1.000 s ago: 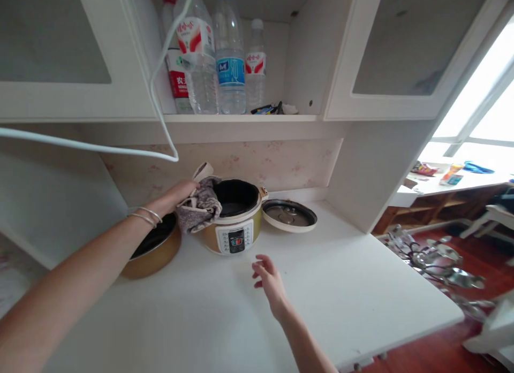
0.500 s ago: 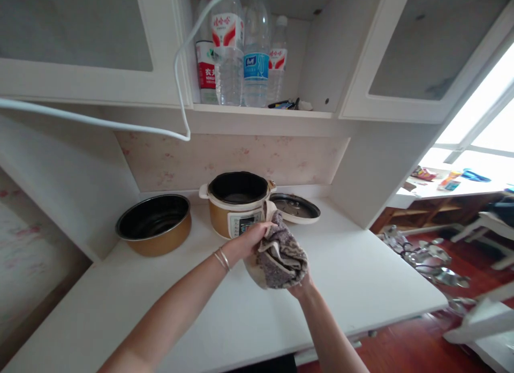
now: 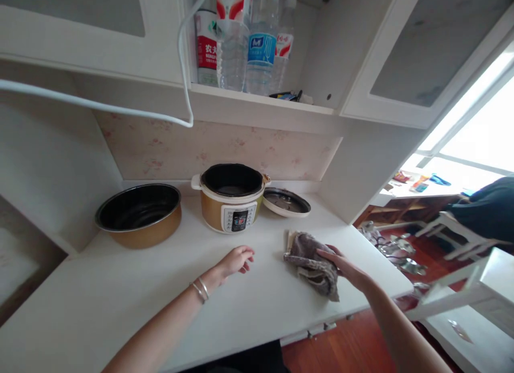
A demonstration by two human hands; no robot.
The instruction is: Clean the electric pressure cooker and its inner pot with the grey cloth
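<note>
My right hand [image 3: 341, 260] grips the right side of a folded grey-brown cloth [image 3: 311, 263], low over the right part of the white counter. Its thumb side lies on top of the fabric, and the other fingers are partly hidden. My left hand [image 3: 236, 259], with bracelets at the wrist, hovers over the middle of the counter, holding nothing, its fingers loosely bent and a little apart. Behind it stands a gold and white electric cooker [image 3: 214, 210] without its lid, dark inside. The round lid [image 3: 287, 202] lies inner side up to its right.
A wide gold pot [image 3: 148, 231] with a black inside stands on the counter [image 3: 168, 287] at left. Overhead, plastic bottles [image 3: 261, 54] fill an open cabinet shelf, and a white cable [image 3: 120, 112] hangs in front. Floor items [image 3: 397, 250] and white furniture are at right.
The cloth was in both hands before the cooker; now my left hand has let go, and my right hand has carried the cloth to the right. The camera view has shifted somewhat.
</note>
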